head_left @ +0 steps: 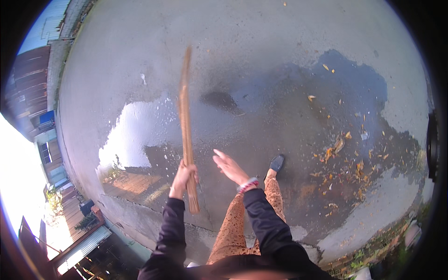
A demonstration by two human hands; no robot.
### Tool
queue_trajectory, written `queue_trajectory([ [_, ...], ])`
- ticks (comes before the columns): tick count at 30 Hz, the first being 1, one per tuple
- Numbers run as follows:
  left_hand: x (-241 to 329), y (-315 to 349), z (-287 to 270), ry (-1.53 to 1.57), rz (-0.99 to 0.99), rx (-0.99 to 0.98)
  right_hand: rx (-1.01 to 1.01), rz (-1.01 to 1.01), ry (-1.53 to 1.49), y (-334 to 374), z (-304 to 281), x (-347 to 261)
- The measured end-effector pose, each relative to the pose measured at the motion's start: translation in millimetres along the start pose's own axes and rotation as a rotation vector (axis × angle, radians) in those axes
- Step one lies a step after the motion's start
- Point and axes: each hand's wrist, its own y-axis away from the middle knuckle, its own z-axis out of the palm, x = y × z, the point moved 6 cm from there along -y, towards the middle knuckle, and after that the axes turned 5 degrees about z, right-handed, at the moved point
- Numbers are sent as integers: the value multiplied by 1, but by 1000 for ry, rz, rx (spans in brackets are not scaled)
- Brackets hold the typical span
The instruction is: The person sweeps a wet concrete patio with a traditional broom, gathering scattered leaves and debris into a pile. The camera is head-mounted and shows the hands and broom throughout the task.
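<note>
My left hand (181, 179) is closed around a stick broom (185, 123), a long, slim bundle of thin brown sticks. The bundle's short, blunt end sticks out below my fist toward me. Its far part narrows, bends a little and is blurred at the tip, pointing away over the wet concrete. To the right of the broom, my right hand (231, 169) is held out with straight fingers, apart from it and holding nothing. A red and white band (248, 185) circles that wrist.
Wet concrete ground (261, 116) with a shiny puddle (133, 128) spreads ahead. Yellow and brown fallen leaves (333, 149) lie scattered on the right. My dark shoe (276, 162) stands beyond my right hand. Metal-sheet buildings (30, 77) line the left; plants and bricks (373, 252) edge the lower right.
</note>
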Motion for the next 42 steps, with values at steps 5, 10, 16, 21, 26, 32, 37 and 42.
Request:
queue_trajectory([
  [5,86,-157,11,309,240,-44,313,-60,-546,128,-187,109],
  [10,60,-192,190,-294,163,-19,1173,560,-340,415,-345,279],
  [16,-12,-76,395,-921,153,-510,1367,709,-664,559,-303,308],
  [21,40,1,483,-824,200,-969,831,474,-853,365,-214,214],
  [26,126,1,419,-579,287,-1141,498,237,-719,224,-194,94],
  [32,264,-107,188,-333,310,-548,974,411,-636,211,-264,71],
  [37,338,-233,37,79,132,-116,1030,461,-803,165,-274,25],
  [42,434,-412,40,587,174,-123,792,290,-802,69,-232,-88],
])
